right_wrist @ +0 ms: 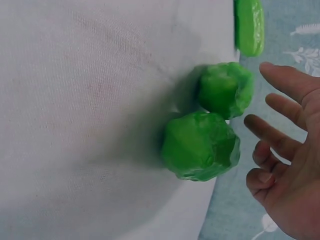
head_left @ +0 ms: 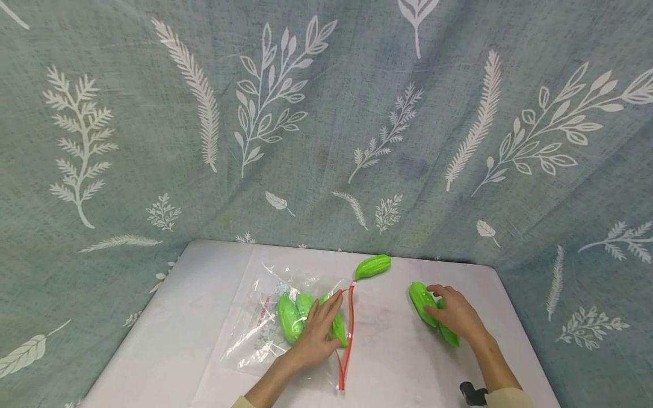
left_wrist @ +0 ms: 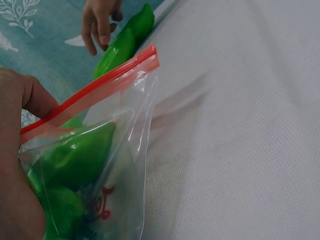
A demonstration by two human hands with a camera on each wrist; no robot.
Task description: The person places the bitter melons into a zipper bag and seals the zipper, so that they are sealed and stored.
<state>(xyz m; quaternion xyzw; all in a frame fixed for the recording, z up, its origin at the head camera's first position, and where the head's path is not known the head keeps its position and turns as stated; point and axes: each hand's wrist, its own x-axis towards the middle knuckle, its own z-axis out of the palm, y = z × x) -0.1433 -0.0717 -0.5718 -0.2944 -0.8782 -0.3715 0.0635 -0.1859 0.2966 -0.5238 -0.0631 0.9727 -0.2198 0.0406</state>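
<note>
A clear zip bag point(head_left: 250, 357) with a red zip edge point(head_left: 351, 317) lies on its side, mouth facing right. Several glossy green gourd-like vegetables point(head_left: 289, 320) show through its plastic. My left hand point(head_left: 317, 334) lies across the bag and holds its upper lip back at the mouth. One finger point(left_wrist: 39, 100) bends over the red strip; its tip is partly hidden. My right hand point(head_left: 456, 311) is over two more green gourds point(head_left: 422, 303), side by side on the table. In the right wrist view its fingers point(right_wrist: 272, 135) are spread apart, with a gap to the gourds point(right_wrist: 200, 145).
Another green gourd point(head_left: 373, 266) lies at the back of the white-covered table point(head_left: 388, 351), near the bag's far corner. A black object point(head_left: 471, 394) shows beside my right wrist. Leaf-patterned grey-green cloth point(head_left: 326, 141) hangs behind and at both sides.
</note>
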